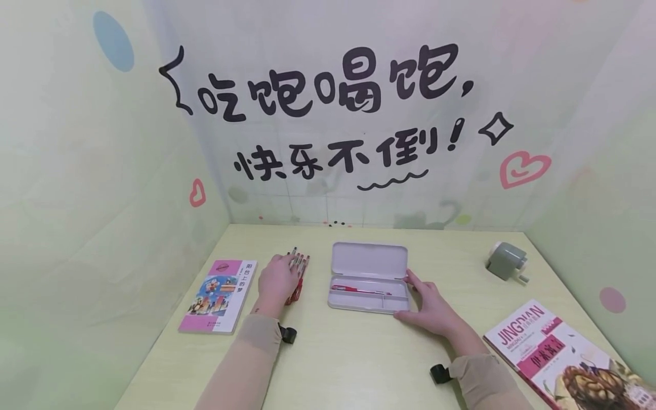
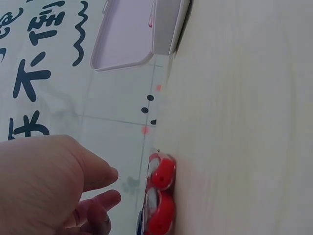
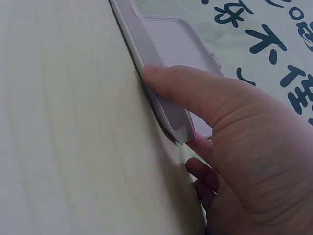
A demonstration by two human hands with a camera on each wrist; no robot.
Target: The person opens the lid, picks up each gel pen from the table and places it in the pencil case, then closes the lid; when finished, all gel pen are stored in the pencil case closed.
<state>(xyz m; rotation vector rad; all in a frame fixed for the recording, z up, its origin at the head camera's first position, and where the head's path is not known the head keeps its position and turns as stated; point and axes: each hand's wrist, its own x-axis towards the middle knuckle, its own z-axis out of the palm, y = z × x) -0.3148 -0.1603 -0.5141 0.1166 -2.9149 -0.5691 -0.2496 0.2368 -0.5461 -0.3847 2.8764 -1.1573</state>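
An open lilac pencil case (image 1: 369, 259) sits mid-table, its lid raised at the back. Inside its tray lies one red pen (image 1: 359, 290). My right hand (image 1: 431, 307) grips the case's right end, thumb at the front edge and fingers behind, as the right wrist view confirms. Left of the case is a bunch of several red pens (image 1: 302, 273). Over them hovers my left hand (image 1: 277, 282). In the left wrist view, a gap shows between its relaxed thumb and fingers and the red pen ends (image 2: 163, 196).
A pink-and-white book (image 1: 217, 296) lies to the left of my left hand. Towards the back right stands a grey-green pencil sharpener (image 1: 506, 261) with a crank. A magazine-like book (image 1: 564, 359) is at the front right. Printed fabric walls (image 1: 328, 210) border the table.
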